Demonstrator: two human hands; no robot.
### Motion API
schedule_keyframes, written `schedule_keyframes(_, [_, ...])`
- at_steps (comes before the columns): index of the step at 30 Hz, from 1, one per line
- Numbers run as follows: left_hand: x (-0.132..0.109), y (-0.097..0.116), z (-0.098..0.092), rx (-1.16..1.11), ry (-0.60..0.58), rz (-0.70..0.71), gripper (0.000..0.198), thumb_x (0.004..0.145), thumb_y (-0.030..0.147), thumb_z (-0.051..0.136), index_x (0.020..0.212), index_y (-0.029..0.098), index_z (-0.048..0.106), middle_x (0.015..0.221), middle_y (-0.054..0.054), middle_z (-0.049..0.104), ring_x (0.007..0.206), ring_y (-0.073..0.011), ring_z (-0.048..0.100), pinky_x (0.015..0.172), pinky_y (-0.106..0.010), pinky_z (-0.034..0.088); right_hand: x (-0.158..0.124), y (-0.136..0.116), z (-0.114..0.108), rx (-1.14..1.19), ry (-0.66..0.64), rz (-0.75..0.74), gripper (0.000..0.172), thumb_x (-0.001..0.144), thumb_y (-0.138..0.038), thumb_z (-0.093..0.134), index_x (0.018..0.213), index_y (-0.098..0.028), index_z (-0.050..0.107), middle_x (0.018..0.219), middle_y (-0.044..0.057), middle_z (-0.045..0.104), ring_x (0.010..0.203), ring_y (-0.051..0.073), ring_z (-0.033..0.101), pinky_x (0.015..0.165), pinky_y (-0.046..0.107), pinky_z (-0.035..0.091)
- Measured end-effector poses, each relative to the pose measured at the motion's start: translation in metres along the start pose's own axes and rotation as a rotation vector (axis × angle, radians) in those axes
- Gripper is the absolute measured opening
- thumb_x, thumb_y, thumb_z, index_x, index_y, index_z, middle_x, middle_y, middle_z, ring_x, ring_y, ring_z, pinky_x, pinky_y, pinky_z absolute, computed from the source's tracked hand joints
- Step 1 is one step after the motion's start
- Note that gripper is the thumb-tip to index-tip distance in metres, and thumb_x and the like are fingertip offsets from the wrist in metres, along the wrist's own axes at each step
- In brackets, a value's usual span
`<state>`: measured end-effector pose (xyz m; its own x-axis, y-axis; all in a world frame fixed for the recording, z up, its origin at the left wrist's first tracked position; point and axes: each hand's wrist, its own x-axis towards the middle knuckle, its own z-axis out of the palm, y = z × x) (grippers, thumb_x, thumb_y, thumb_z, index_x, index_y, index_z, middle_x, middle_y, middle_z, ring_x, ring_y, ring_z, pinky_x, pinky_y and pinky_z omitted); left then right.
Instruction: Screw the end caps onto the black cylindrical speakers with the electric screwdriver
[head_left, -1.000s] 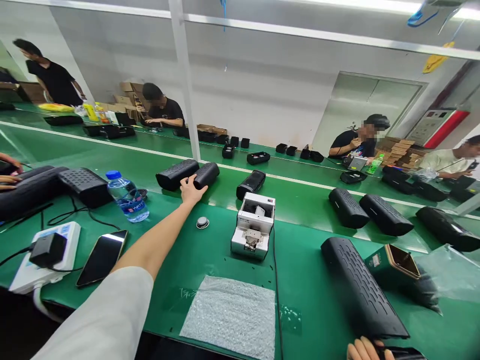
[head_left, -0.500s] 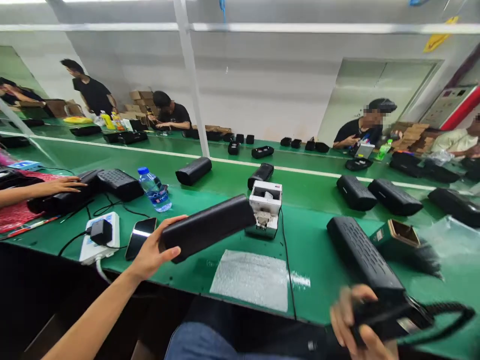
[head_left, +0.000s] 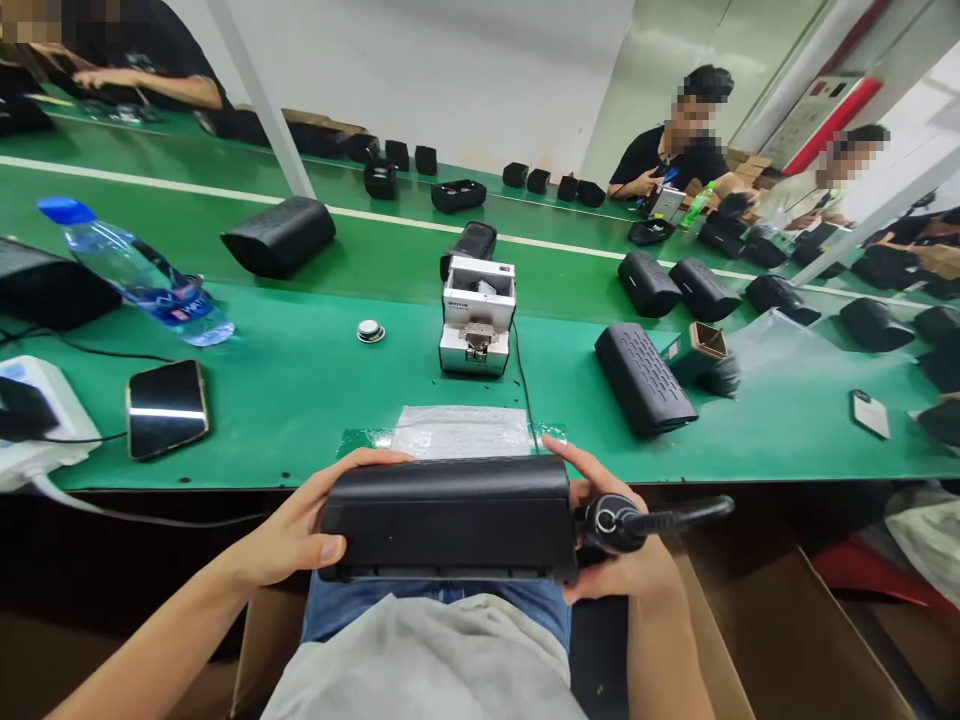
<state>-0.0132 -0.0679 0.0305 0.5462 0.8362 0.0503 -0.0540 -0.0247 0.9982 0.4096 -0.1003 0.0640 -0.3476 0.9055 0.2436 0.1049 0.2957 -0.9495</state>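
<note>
A long black speaker housing (head_left: 448, 515) lies crosswise over my lap, just in front of the green bench's near edge. My left hand (head_left: 296, 530) grips its left end, thumb on the front face and fingers over the top. My right hand (head_left: 622, 560) holds the right end, with fingers reaching over the top. Against that palm sits a black electric screwdriver (head_left: 637, 520), its cable running off to the right. A sheet of bubble wrap (head_left: 461, 432) lies on the bench directly behind the housing.
On the green bench (head_left: 300, 390) stand a white screw feeder (head_left: 478, 315), a small round part (head_left: 370, 331), a phone (head_left: 165, 407), a water bottle (head_left: 135, 272), a power strip (head_left: 30, 415) and another ribbed housing (head_left: 645, 377). More housings line the conveyor behind. Other people work at the far side.
My left hand took a housing from the conveyor and brought it down to my lap. My right hand came in with the screwdriver and closed on the housing's right end. The view tilted down.
</note>
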Motion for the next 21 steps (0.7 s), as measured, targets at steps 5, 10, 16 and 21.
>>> schedule_keyframes(5, [-0.001, -0.014, 0.001, -0.024, -0.015, -0.071, 0.089, 0.081, 0.079, 0.089, 0.155, 0.036, 0.065, 0.16, -0.013, 0.067, 0.14, -0.0476, 0.069, 0.112, -0.052, 0.064, -0.003, 0.008, -0.001, -0.1, 0.008, -0.155, 0.116, 0.057, -0.063, 0.111, 0.159, -0.031, 0.066, 0.158, 0.016, 0.068, 0.149, 0.042, 0.063, 0.125, 0.057, 0.054])
schedule_keyframes(10, [-0.001, -0.024, 0.005, -0.031, 0.009, -0.143, 0.093, 0.079, 0.086, 0.086, 0.154, 0.034, 0.065, 0.16, -0.014, 0.064, 0.142, -0.049, 0.066, 0.111, -0.053, 0.063, -0.015, 0.02, 0.007, -0.033, 0.064, -0.047, 0.114, 0.055, -0.062, 0.11, 0.157, -0.032, 0.068, 0.156, 0.014, 0.068, 0.135, 0.038, 0.071, 0.117, 0.05, 0.059])
schedule_keyframes(16, [-0.024, -0.027, 0.038, -0.111, -0.044, -0.234, 0.147, 0.06, 0.089, 0.097, 0.178, 0.039, 0.028, 0.167, -0.019, 0.058, 0.144, -0.0516, 0.066, 0.12, -0.064, 0.057, -0.051, 0.041, 0.007, 0.198, 0.2, 0.244, 0.116, 0.067, -0.072, 0.101, 0.165, -0.025, 0.06, 0.154, 0.018, 0.069, 0.123, 0.036, 0.076, 0.103, 0.046, 0.066])
schedule_keyframes(21, [-0.014, -0.03, 0.031, 0.082, 0.196, -0.248, 0.124, 0.072, 0.086, 0.092, 0.172, 0.027, 0.047, 0.169, -0.02, 0.057, 0.159, -0.0533, 0.05, 0.13, -0.062, 0.047, -0.035, 0.053, 0.008, 0.195, 0.443, 0.522, 0.109, 0.047, -0.087, 0.101, 0.128, -0.018, 0.079, 0.109, 0.016, 0.083, 0.103, 0.037, 0.082, 0.093, 0.048, 0.071])
